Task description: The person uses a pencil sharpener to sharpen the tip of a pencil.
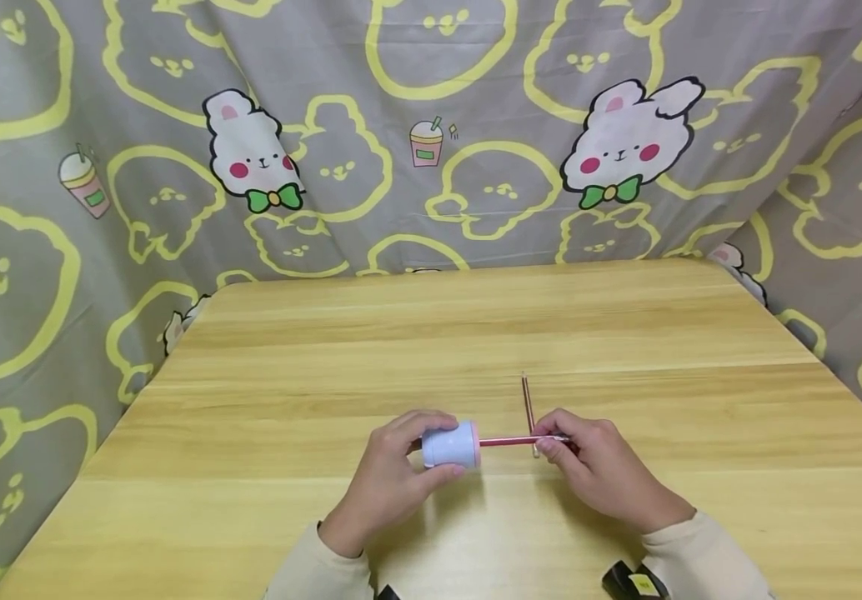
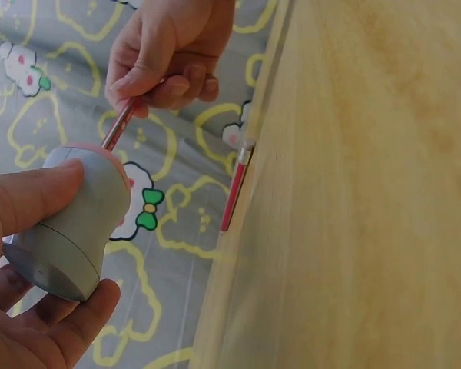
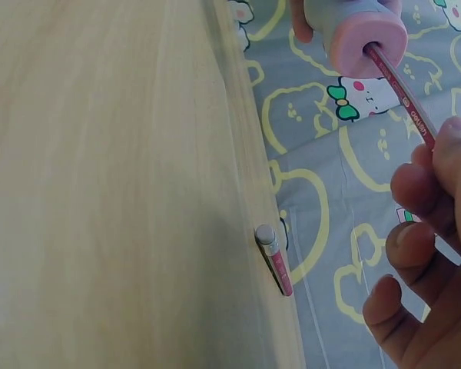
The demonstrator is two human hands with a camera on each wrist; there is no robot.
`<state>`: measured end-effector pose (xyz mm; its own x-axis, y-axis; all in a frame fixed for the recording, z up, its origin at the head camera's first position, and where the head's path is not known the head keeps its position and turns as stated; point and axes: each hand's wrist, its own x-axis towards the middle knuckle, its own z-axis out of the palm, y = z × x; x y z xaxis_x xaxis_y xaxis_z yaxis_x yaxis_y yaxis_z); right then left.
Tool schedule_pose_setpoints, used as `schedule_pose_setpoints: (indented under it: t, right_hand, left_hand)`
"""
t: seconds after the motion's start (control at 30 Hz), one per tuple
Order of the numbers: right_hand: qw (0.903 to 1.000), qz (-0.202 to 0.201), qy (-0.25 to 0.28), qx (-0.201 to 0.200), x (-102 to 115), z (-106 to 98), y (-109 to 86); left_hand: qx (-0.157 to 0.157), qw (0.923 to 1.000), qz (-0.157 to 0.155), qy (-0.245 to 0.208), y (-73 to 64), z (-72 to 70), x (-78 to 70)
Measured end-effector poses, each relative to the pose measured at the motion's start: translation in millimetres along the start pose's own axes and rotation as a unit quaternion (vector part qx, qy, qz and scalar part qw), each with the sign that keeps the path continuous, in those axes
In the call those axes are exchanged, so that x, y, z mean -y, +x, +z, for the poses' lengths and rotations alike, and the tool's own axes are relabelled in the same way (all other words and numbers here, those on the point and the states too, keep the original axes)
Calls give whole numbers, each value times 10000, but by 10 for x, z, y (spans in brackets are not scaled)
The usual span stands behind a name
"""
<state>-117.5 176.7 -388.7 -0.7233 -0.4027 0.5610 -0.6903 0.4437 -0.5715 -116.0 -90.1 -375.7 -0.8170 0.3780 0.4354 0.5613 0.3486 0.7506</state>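
A light-blue pencil sharpener (image 1: 452,446) with a pink end lies sideways in my left hand (image 1: 384,482), thumb and fingers gripping its body above the table. From the hole in its pink face (image 3: 349,50) a red pencil (image 1: 506,442) sticks out toward the right. My right hand (image 1: 602,471) pinches that pencil near its outer end between thumb and index finger, the other fingers loosely bent in the right wrist view. The pencil's tip is hidden inside the sharpener. Just behind my right fingers, a second red pencil (image 1: 527,400) with a white eraser end lies on the table.
Both hands work over the front middle of a light wooden table (image 1: 288,375). A grey curtain (image 1: 371,208) with yellow outlines and white rabbits hangs behind and along the sides. A black wrist device (image 1: 629,581) shows below my right sleeve.
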Motion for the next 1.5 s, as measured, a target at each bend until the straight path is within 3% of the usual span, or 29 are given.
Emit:
schedule_pose_setpoints:
  t: [0.23,0.6,0.97,1.5]
  right_hand:
    - [9998,-60,-162,-20,-11,-12,5]
    - [9990,225,272,266,29,-16,-11]
    - [9995,-169,239,70,-22,-3,-13]
    - [9994,-51,-327,-134,-13,-12,3]
  left_hand:
    - [19,10000,68,22,11,4,-4]
    - [53,9999,147,41,4,4,18]
    - [28,9999,126,64,10,5,5]
    - [84,9998,157,0,10,14,19]
